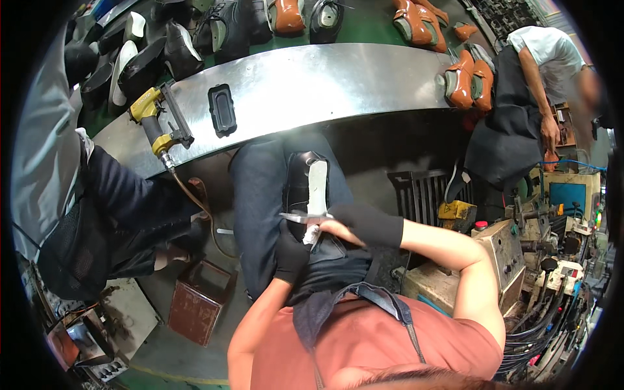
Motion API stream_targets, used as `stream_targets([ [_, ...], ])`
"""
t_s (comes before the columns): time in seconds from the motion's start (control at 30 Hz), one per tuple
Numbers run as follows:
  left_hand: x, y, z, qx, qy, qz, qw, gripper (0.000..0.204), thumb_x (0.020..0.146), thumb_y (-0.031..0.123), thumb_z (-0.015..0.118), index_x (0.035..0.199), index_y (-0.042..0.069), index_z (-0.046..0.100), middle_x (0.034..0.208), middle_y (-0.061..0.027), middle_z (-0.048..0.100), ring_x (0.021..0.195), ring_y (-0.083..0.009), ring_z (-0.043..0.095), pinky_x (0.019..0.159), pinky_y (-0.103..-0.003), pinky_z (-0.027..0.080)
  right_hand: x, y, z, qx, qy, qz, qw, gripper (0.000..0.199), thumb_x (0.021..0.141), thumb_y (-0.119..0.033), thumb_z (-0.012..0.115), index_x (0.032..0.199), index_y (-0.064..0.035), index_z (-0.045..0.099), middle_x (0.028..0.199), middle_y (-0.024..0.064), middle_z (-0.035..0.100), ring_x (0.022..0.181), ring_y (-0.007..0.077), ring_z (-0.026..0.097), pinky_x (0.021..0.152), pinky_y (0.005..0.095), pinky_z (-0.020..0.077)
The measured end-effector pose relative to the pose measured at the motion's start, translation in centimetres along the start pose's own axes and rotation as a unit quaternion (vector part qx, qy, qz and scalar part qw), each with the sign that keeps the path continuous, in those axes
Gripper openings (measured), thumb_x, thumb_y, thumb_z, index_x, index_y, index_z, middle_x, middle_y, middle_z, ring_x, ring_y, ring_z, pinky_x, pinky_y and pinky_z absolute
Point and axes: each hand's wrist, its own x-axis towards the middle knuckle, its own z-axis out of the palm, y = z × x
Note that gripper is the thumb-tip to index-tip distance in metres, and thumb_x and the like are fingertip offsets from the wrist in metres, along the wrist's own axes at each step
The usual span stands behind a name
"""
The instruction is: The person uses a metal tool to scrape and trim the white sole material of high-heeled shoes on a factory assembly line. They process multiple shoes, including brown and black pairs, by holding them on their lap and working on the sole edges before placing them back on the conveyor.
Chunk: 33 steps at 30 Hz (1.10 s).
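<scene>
A black shoe (296, 177) with a long white strip (317, 188) along its upturned underside lies across my lap on dark trousers. My left hand (294, 252), in a black fingerless glove, grips the shoe's near end. From the right comes my right hand (351, 225), also gloved in black, with its fingers closed round a shiny metal hand tool (298, 218). That tool lies crosswise over the shoe, near the lower end of the white strip. Its exact kind cannot be made out, and my fingers partly hide it.
On the curved metal bench (279, 84) ahead are a yellow-black nail gun (160, 120) with a hose, a black tray (222, 110) and brown shoes (460, 81). More shoes stand beyond. One person (500, 123) bends at right; another stands left. A brown stool (200, 304) and machinery (500, 253) flank me.
</scene>
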Motion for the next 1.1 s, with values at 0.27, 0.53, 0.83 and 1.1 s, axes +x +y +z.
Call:
stream_targets([
  [0.27,-0.2,1.6,-0.8,-0.055,-0.008,-0.007,0.998,0.079,0.069,0.033,0.086,0.124,-0.002,0.041,0.104,-0.0243,0.064,0.093,-0.0378,0.065,0.078,-0.043,0.05,-0.9,1.1,1.0,-0.071,0.013,0.005,0.997,0.038,0.097,-0.038,0.054,0.084,-0.004,0.064,0.075,0.0216,0.061,0.07,0.0422,0.058,0.061,0.0458,0.0448],
  [0.53,-0.4,2.8,-1.5,-0.037,-0.034,-0.034,0.998,0.079,0.071,0.034,0.084,0.124,-0.005,0.04,0.097,-0.0273,0.065,0.087,-0.0411,0.066,0.073,-0.045,0.051,-1.4,0.5,2.4,-0.063,0.04,-0.009,0.997,0.038,0.097,-0.039,0.054,0.085,-0.0041,0.064,0.076,0.0206,0.062,0.072,0.0408,0.061,0.062,0.0467,0.0456],
  [0.83,-0.6,1.7,-1.2,0.018,-0.039,-0.025,0.999,0.087,0.072,0.037,0.082,0.131,-0.005,0.035,0.093,-0.03,0.064,0.083,-0.0461,0.064,0.067,-0.048,0.051,-1.8,0.6,3.2,0.004,0.028,0.043,0.999,0.04,0.099,-0.039,0.051,0.088,-0.0027,0.065,0.08,0.0226,0.062,0.075,0.0417,0.06,0.064,0.0438,0.0462],
  [1.1,-0.7,3.0,-1.8,0.029,-0.05,-0.042,0.997,0.092,0.072,0.036,0.082,0.135,-0.01,0.033,0.103,-0.0313,0.062,0.092,-0.0452,0.063,0.075,-0.048,0.05,-3.1,2.1,5.6,0.059,0.073,0.064,0.994,0.037,0.099,-0.035,0.052,0.092,-0.0009,0.063,0.081,0.0216,0.062,0.071,0.0385,0.059,0.063,0.0427,0.0447],
])
